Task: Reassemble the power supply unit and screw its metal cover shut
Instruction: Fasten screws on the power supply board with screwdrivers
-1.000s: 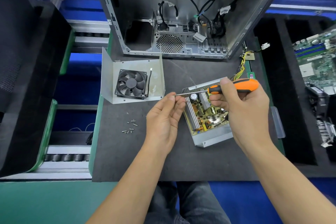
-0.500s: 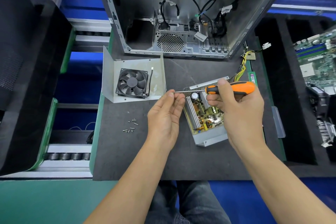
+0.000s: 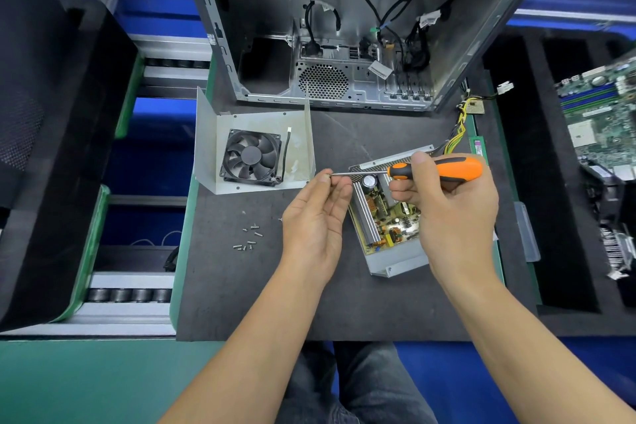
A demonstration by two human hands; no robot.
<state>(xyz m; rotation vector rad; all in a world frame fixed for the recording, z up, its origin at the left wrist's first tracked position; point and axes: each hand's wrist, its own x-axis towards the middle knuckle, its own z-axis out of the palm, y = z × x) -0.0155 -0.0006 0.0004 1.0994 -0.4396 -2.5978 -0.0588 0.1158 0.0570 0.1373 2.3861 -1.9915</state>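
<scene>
Right hand (image 3: 451,206) grasping orange screwdriver (image 3: 437,169) over open power supply unit (image 3: 385,217), left hand (image 3: 315,217) pinching its tip, metal cover (image 3: 254,151) with fan at 10 o'clock, loose screws (image 3: 248,239) on table (image 3: 241,303)

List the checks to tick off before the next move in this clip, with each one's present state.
1. Screwdriver gripped by the right hand: ok.
2. Left hand fingers pinched at the screwdriver tip: ok.
3. Screw seated on the tip: cannot tell, the fingers hide it.
4. Spare screws within reach on the mat: ok.
5. Metal cover with fan fitted over the power supply unit: not ok, it lies apart to the left and the circuit board is exposed.
6. Fan cable plugged into the board: not ok, its connector lies loose in the cover.
</scene>
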